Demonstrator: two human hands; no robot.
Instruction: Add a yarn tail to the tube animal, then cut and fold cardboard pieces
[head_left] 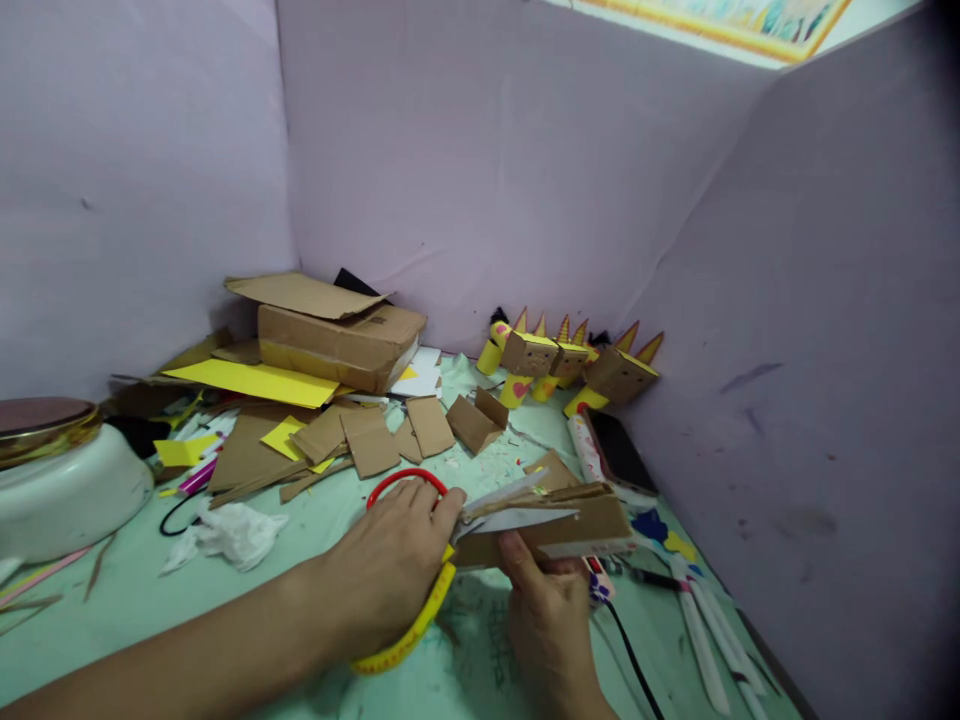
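At 6 o'clock on the bench [225, 600], left hand [390, 570] fingers clamped on scissors [480, 515], mid-cut; right hand [551, 610] pinches cardboard strip [577, 525]. Next: close blades steadily along the strip.

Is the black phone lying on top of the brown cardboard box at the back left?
No, the black phone lies flat on the green table by the right wall, far from the closed brown cardboard box.

Two hands [390, 570] [551, 620]; one scissors [480, 520]; one phone [621, 452]; one bowl [67, 495].
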